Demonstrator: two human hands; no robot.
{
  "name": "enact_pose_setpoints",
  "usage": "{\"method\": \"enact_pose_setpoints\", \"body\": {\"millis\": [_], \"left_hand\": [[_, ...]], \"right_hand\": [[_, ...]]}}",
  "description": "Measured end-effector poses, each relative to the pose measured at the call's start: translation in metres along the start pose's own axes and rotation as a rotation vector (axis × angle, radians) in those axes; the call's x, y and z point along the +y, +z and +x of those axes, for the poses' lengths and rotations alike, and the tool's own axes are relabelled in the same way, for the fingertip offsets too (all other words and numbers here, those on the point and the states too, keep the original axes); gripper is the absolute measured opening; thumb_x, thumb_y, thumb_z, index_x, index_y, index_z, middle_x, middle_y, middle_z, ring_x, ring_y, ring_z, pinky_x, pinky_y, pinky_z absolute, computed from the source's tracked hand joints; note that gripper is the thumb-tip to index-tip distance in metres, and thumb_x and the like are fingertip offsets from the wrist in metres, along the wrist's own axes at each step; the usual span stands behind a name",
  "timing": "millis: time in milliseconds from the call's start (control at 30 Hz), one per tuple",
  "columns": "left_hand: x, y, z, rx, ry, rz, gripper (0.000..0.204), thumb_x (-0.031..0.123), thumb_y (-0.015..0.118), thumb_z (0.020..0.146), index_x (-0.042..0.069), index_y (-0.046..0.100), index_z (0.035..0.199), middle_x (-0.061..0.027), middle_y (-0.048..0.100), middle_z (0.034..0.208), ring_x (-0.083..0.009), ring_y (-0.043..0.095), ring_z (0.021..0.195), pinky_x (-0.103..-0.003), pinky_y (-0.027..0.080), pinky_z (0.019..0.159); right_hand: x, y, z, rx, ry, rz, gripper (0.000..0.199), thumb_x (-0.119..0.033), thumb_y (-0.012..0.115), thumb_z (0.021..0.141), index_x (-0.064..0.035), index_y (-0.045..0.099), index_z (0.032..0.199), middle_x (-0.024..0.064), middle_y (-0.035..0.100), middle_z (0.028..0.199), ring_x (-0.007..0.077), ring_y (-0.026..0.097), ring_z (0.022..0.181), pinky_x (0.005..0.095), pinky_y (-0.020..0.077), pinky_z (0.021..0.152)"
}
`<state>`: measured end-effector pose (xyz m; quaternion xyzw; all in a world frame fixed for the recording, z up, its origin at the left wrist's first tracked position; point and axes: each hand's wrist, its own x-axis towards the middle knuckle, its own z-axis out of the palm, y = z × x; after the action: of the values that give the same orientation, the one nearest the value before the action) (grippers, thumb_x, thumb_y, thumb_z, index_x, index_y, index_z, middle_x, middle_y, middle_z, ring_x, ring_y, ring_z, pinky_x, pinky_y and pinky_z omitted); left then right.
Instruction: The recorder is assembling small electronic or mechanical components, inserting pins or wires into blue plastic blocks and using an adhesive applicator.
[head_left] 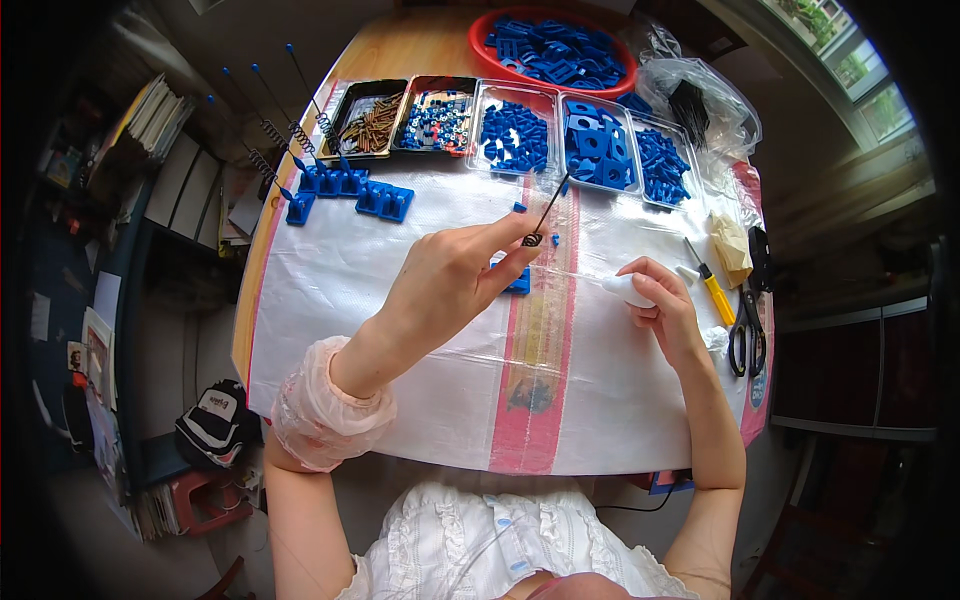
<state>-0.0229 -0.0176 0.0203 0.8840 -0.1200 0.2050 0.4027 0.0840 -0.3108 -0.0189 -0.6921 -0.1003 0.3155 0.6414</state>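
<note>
My left hand (440,270) pinches a black coil spring with a long straight wire end (551,207) between thumb and fingers, over the middle of the table. Partly hidden under those fingers lies a blue plastic base piece (519,281). Small blue bits, one of them a short plug (555,240), rest close by. To the right, my right hand (666,308) is closed round a small white rounded object (626,291), perhaps a squeeze bottle; its far side is covered by the fingers. Its tip points left toward the base piece.
Open trays of screws (372,122), small nuts (436,122) and blue parts (515,135) line the far side, before a red basin (480,50). Blue bases (385,200) with upright springs (300,135) stand left. A yellow screwdriver (716,297) and black scissors (746,335) lie right.
</note>
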Motion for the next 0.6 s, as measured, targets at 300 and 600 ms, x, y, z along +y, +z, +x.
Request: {"method": "enact_pose_setpoints", "body": {"millis": [300, 600], "left_hand": [[-0.0012, 0.0008, 0.0001, -0.002, 0.002, 0.004, 0.023, 0.015, 0.07, 0.102, 0.008, 0.071, 0.125, -0.0069, 0.072, 0.078, -0.0133, 0.064, 0.057, -0.028, 0.049, 0.055], [-0.0004, 0.001, 0.0003, 0.001, 0.001, -0.001, 0.023, 0.015, 0.07, 0.102, 0.008, 0.071, 0.125, -0.007, 0.072, 0.078, -0.0135, 0.065, 0.058, -0.028, 0.05, 0.055]], "right_hand": [[-0.0022, -0.0003, -0.0019, -0.004, -0.004, -0.003, 0.025, -0.032, 0.062, 0.1, -0.0089, 0.068, 0.109, -0.0073, 0.052, 0.08, 0.0011, 0.037, 0.066, 0.0205, 0.025, 0.058], [-0.0009, -0.0003, -0.0015, -0.013, 0.003, -0.012, 0.026, -0.033, 0.062, 0.101, -0.0096, 0.068, 0.109, -0.0072, 0.054, 0.082, 0.0006, 0.038, 0.068, 0.0199, 0.0255, 0.057]]}}
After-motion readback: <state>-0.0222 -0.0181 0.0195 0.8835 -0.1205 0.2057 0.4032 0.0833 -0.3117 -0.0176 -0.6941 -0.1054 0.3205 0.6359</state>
